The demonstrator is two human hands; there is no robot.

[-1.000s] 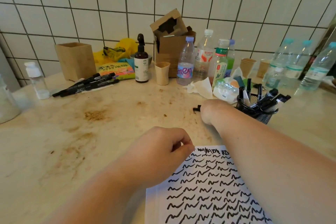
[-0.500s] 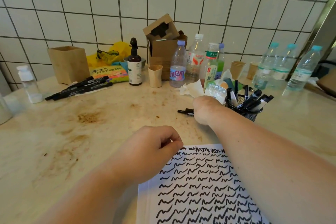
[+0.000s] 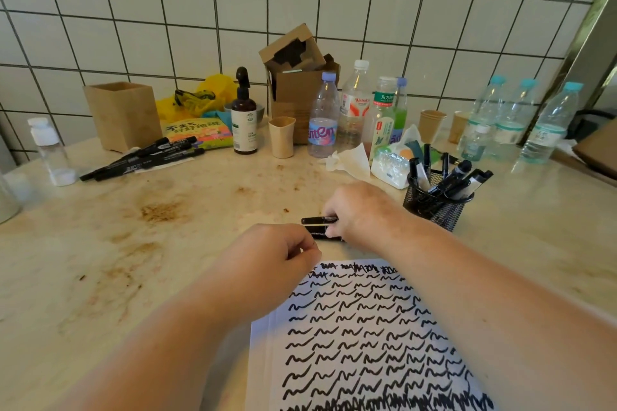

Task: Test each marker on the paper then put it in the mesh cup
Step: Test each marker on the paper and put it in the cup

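- Since the earlier frames, the right hand [image 3: 359, 210] has drawn back from beside the mesh cup [image 3: 434, 207] toward the paper [image 3: 367, 337], bringing a black marker [image 3: 319, 220] with it.
- Its fingers curl round that marker, which lies level above the counter [image 3: 100, 260], cap end pointing left.
- A second marker [image 3: 325, 235] lies just beneath, partly hidden by both hands; whether either hand holds it, I cannot tell.
- Left hand [image 3: 270, 260] sits at the paper's top-left corner, fingers curled in; what they pinch, if anything, I cannot tell.
- Paper runs off the bottom edge, filled with black squiggles.
- Cup stands right of the right hand, near it, holding several markers.
- More markers [image 3: 143, 157] lie in a bunch at far left, well apart from the hands.
- Open counter spreads between that bunch and the hands.
- Bottles [image 3: 354, 110] and a box [image 3: 300, 83] line the tiled wall.
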